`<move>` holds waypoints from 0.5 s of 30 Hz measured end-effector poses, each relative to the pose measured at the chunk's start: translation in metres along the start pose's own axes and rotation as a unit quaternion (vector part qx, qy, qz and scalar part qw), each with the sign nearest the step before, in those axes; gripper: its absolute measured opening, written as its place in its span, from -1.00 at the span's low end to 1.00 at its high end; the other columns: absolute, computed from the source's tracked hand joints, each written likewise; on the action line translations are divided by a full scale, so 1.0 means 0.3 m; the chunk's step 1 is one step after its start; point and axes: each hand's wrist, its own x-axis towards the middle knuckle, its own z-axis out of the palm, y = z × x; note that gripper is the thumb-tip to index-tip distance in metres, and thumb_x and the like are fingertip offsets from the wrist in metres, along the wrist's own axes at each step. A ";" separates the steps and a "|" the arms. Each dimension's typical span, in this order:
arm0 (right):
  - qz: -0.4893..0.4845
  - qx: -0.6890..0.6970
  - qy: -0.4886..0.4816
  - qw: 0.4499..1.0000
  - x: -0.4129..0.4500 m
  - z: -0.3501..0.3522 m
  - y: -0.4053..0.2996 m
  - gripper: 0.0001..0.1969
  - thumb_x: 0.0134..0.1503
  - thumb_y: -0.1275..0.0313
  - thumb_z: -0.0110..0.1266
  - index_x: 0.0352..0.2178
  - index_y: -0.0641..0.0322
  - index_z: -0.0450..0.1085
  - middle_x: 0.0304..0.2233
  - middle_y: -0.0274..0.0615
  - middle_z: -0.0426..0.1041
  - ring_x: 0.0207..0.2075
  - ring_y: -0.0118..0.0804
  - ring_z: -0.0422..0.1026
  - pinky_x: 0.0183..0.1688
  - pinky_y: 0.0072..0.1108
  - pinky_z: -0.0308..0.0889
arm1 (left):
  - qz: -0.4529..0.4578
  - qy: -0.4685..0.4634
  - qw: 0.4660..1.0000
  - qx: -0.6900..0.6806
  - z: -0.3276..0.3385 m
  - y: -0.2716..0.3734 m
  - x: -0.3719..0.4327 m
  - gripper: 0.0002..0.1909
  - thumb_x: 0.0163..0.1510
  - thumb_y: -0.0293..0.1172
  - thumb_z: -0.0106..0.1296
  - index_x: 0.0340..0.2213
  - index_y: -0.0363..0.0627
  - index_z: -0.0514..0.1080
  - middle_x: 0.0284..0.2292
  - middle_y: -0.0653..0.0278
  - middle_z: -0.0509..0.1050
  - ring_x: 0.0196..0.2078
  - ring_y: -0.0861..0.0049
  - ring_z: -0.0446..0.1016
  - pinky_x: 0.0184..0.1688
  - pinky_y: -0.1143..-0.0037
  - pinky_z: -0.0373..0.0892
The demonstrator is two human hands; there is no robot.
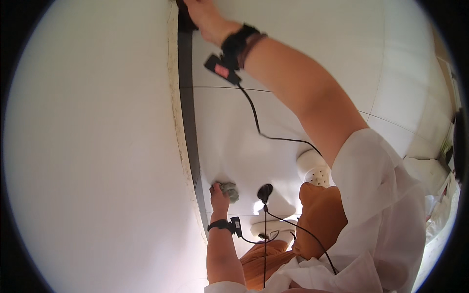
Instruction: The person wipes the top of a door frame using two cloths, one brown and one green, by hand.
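At the lower middle, my left hand (218,192) grips a crumpled grey-green cloth (231,192) against the pale floor tiles. A dark skirting strip (188,121) runs just to the left of it, along the foot of a white wall (102,146). My right hand (205,16) reaches far along this strip to the top of the picture, where its fingers are cut off. Beside that hand is a dark patch or object (188,16), too unclear to name. Whether the right hand holds anything is hidden.
Both wrists carry black straps with small cabled devices (222,69). A black cable (260,133) hangs by the right arm, and a dark rounded piece (264,192) hangs on a cord. Below are cream perforated clogs (317,175) and orange trousers (322,216). White bags or sheeting (439,216) lie at right.
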 end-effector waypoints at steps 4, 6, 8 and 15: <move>-0.017 -0.011 0.019 1.000 -0.309 0.077 0.131 -0.59 0.11 0.26 -0.32 -0.04 0.21 0.03 -0.07 -0.20 0.18 -0.03 -0.29 0.13 0.00 -0.53 0.02 | -0.019 0.000 1.000 -0.002 -0.009 0.036 -0.075 -0.63 -0.18 -0.52 -0.08 -0.28 -0.06 0.11 -0.26 -0.02 0.20 -0.27 -0.02 0.30 -0.30 0.23 0.31; -0.045 0.067 -0.031 0.996 -0.314 0.074 0.176 -0.50 0.11 0.20 -0.33 0.05 0.18 -0.09 0.00 -0.23 0.09 0.07 -0.37 -0.04 0.07 -0.58 -0.14 | -0.012 -0.006 1.000 -0.003 -0.034 0.047 -0.065 -0.65 -0.17 -0.52 -0.11 -0.27 -0.06 0.11 -0.26 -0.03 0.20 -0.28 -0.04 0.29 -0.29 0.21 0.30; 0.052 0.037 0.011 0.998 -0.180 0.094 0.128 -0.52 0.10 0.17 -0.34 -0.03 0.25 0.02 -0.08 -0.15 0.18 -0.01 -0.31 0.08 -0.01 -0.52 0.00 | -0.017 0.003 1.000 -0.006 -0.063 0.048 0.001 -0.65 -0.17 -0.52 -0.12 -0.27 -0.06 0.11 -0.27 -0.04 0.20 -0.29 -0.05 0.30 -0.30 0.20 0.30; 0.116 0.120 -0.043 0.985 -0.007 0.064 0.026 -0.44 0.11 0.13 -0.40 0.08 0.20 -0.17 0.08 -0.07 -0.06 0.08 -0.09 -0.05 0.06 -0.46 -0.05 | 0.006 0.041 0.999 -0.024 -0.013 0.038 0.022 -0.63 -0.17 -0.52 -0.10 -0.25 -0.04 0.11 -0.28 -0.05 0.21 -0.32 -0.05 0.31 -0.32 0.22 0.31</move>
